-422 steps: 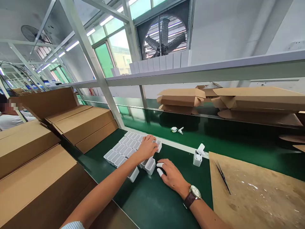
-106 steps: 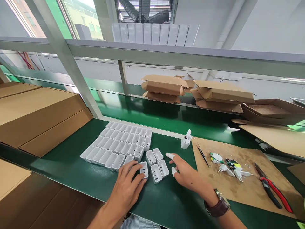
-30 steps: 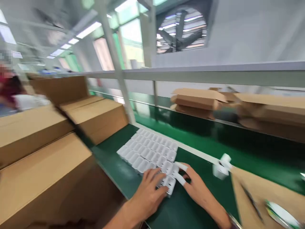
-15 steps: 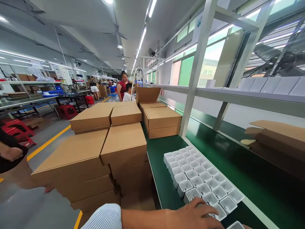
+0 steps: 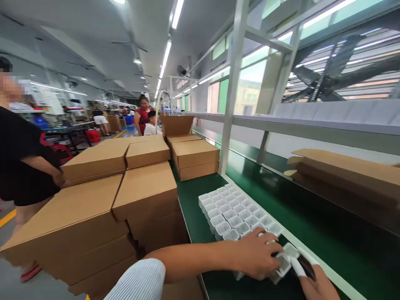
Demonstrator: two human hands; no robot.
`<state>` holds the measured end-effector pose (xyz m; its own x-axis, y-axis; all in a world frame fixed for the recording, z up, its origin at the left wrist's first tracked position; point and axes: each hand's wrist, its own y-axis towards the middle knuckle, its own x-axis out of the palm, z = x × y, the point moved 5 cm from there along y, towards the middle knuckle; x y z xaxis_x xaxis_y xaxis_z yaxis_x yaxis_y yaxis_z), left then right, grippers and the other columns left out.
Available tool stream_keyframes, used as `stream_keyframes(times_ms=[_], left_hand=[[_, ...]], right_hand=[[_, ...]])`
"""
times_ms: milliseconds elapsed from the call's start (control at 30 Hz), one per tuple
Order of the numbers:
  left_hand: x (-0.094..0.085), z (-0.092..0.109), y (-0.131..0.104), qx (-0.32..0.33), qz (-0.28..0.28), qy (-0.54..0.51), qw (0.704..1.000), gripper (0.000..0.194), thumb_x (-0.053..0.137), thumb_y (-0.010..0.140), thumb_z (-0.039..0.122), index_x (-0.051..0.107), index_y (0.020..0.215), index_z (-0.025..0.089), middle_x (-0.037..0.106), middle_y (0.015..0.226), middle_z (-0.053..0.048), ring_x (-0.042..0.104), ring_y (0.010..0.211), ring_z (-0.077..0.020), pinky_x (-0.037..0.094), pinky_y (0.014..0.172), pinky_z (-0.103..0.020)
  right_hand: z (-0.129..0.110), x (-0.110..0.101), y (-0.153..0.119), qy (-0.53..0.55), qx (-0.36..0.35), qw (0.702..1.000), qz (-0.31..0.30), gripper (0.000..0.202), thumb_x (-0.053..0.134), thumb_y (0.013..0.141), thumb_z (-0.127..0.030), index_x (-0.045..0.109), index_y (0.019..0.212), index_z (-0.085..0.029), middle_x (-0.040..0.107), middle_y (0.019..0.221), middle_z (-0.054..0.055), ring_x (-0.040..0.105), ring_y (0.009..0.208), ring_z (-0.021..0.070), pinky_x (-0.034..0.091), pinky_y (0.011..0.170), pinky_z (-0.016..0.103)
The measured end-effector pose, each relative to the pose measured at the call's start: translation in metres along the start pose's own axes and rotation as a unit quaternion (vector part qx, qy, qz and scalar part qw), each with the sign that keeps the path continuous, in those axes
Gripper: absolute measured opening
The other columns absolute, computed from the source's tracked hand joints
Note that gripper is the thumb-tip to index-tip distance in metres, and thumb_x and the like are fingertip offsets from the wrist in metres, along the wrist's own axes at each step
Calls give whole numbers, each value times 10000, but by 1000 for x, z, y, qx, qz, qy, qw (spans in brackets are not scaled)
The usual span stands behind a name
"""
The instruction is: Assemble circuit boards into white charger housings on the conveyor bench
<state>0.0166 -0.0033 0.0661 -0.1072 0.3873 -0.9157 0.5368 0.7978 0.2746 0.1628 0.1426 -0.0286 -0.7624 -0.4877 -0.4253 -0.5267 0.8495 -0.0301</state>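
My left hand (image 5: 254, 255) bends over two loose white cases (image 5: 283, 266) at the near right; my right hand (image 5: 318, 285), white-capped fingers parted, reaches them from the right. I can't tell whether either hand grips. Their open tops seem to face up; blur hides their long axes. Just beyond, a block of white cases (image 5: 229, 212) opens upward, long axes seemingly running left to right across the green bench (image 5: 190, 221). Brown cartons (image 5: 146, 183) fill the left; a large fan (image 5: 331, 79) stands far right.

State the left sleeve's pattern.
The left sleeve has fine stripes, white and bluish; it shows in the head view.
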Motion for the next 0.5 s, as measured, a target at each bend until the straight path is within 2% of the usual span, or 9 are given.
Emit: stream_keyframes(times_ms=[67, 100, 133, 200, 300, 500], left_hand=[[1, -3, 4, -11, -9, -24, 1000, 221, 661, 892, 291, 753, 1065, 190, 607, 1397, -137, 513, 1325, -353, 436, 1007, -462], [0, -4, 7, -9, -14, -37, 999, 232, 686, 874, 286, 746, 1073, 182, 597, 1409, -146, 500, 1337, -368, 437, 1008, -474], [0, -5, 10, -5, -18, -52, 998, 236, 701, 868, 289, 740, 1074, 181, 581, 1435, -147, 481, 1356, -376, 430, 1028, -494], [0, -6, 17, 13, -37, -80, 996, 183, 707, 870, 285, 741, 1014, 179, 572, 1458, -130, 465, 1374, -379, 416, 1060, -519], [3, -8, 28, 30, -78, -108, 991, 103, 695, 876, 251, 748, 933, 184, 623, 1406, -101, 454, 1390, -369, 400, 1094, -517], [5, -23, 39, 6, -115, -113, 987, 51, 720, 835, 178, 752, 873, 193, 704, 1235, -97, 515, 1331, -352, 394, 1109, -533]], right_hand=[[-19, 0, -9, 57, -33, 996, 60, 434, 622, 634, -484, 610, 1005, -260, 791, 1035, 115, 772, 924, 326, 655, 746, 401], [-26, 1, -12, 73, -43, 993, 82, 461, 612, 647, -509, 605, 1029, -251, 759, 1183, 146, 736, 1090, 346, 650, 840, 436], [-29, 2, -13, 82, -41, 992, 92, 476, 604, 657, -523, 604, 1041, -241, 731, 1249, 170, 700, 1174, 365, 641, 886, 476], [-27, 3, -16, 88, -32, 991, 96, 480, 599, 692, -523, 614, 1067, -222, 709, 1282, 200, 673, 1219, 384, 622, 942, 525], [-17, 2, -21, 84, -28, 992, 95, 435, 604, 766, -493, 631, 1102, -217, 705, 1293, 193, 670, 1229, 372, 604, 989, 528], [-9, 3, -25, 78, -41, 992, 91, 416, 618, 802, -400, 630, 1166, -200, 707, 1282, 184, 666, 1240, 358, 597, 1001, 525]])
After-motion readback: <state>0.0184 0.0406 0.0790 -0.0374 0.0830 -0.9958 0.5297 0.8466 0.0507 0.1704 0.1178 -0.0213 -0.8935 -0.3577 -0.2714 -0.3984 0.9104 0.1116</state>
